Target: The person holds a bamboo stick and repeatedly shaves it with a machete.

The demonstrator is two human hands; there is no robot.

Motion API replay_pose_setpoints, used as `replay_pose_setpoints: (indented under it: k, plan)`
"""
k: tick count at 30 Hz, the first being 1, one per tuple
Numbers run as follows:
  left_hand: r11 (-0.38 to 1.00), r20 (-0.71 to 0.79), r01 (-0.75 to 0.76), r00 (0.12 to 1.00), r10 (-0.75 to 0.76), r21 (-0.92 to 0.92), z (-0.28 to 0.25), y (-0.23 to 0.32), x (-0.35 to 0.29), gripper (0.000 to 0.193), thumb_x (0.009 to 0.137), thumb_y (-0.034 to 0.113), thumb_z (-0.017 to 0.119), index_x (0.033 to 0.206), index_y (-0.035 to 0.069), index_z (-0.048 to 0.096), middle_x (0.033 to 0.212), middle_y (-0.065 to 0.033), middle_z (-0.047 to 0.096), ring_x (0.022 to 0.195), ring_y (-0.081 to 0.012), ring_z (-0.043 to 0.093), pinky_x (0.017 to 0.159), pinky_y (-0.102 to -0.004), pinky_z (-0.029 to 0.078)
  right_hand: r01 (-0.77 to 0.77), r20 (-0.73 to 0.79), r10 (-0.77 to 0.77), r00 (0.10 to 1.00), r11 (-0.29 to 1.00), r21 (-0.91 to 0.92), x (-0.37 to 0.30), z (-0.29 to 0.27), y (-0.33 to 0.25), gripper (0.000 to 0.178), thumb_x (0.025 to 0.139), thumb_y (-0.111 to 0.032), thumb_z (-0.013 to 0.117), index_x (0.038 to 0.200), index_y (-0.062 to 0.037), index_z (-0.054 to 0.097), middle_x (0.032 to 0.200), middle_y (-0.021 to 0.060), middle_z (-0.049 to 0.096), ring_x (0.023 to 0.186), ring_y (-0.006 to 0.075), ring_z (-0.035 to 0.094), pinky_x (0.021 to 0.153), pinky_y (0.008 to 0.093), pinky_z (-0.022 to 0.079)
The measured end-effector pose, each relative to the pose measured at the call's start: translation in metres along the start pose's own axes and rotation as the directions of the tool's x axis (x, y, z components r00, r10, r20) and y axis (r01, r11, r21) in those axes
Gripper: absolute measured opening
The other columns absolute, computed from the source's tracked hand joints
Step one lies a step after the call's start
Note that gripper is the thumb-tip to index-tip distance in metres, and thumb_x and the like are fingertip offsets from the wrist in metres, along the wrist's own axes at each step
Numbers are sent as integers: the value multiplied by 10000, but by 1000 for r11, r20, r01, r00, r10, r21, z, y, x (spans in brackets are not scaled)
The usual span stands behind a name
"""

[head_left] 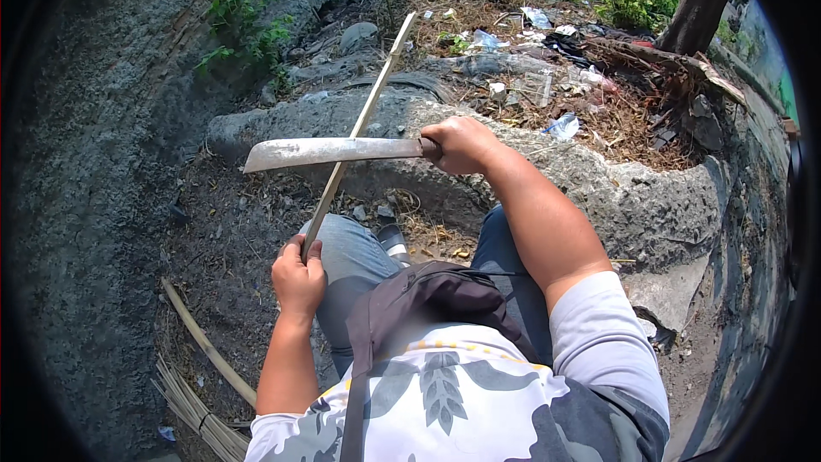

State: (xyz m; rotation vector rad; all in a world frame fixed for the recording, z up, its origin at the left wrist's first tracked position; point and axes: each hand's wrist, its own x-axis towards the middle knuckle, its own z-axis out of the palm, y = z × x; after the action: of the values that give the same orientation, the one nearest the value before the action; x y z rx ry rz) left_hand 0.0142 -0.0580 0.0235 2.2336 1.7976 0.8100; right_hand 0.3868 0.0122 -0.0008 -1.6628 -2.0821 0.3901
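My left hand (298, 277) is closed round the lower end of a long, thin bamboo strip (369, 107), which slants up and away to the right. In my right hand (462, 145) is the dark handle of a machete (333, 151). Its broad, worn metal blade points left and lies across the strip at about mid-length. Whether the edge bites into the strip, I cannot tell. The handle is mostly hidden by my fingers.
A rough concrete ledge (599, 180) runs across in front of my knees. Beyond it lie plastic litter (563, 126) and a tree trunk (699, 4). A wall (94, 205) rises at left. Near my left arm are a curved pole (205, 344) and a tied bundle of thin strips (201, 415).
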Motion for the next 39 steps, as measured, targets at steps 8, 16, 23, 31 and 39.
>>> replay_pose_setpoints:
  k: [8,16,23,31,39]
  plan:
    - [996,35,-87,996,87,11,18,32,43,249,968,239,692,1088,22,714,931,-206,726,856,-415,696,736,-486,540,34,24,-32,999,997,-71,10,10,-22,219,771,-152,691,989,-131,682,957,143,738,981,374,715,843,502,569]
    - [993,35,-115,993,115,10,11,7,10,188,976,205,693,1001,19,689,855,-165,691,769,-363,671,708,-446,513,-494,-151,578,802,784,375,7,-2,101,289,783,-224,689,1013,-51,714,972,215,744,929,354,722,829,442,545]
    - [998,19,-47,999,46,46,7,6,13,215,994,223,676,1052,16,666,872,-172,694,776,-361,678,714,-456,515,-341,-183,432,883,859,381,2,-2,71,357,821,-303,790,1084,-72,715,1003,191,756,991,373,721,868,453,548]
    - [998,72,-56,996,53,40,7,18,21,232,987,242,690,1037,19,656,862,-181,709,771,-371,692,710,-454,524,-65,-154,78,985,994,91,0,0,21,227,873,-294,741,1016,-125,690,951,173,741,951,397,709,832,490,565]
    - [999,92,-36,995,33,31,10,24,20,220,966,217,705,1038,13,665,879,-201,714,800,-399,695,722,-467,528,128,43,-123,992,981,-146,0,4,-14,191,815,-206,722,992,-153,672,939,120,740,945,358,723,801,494,574]
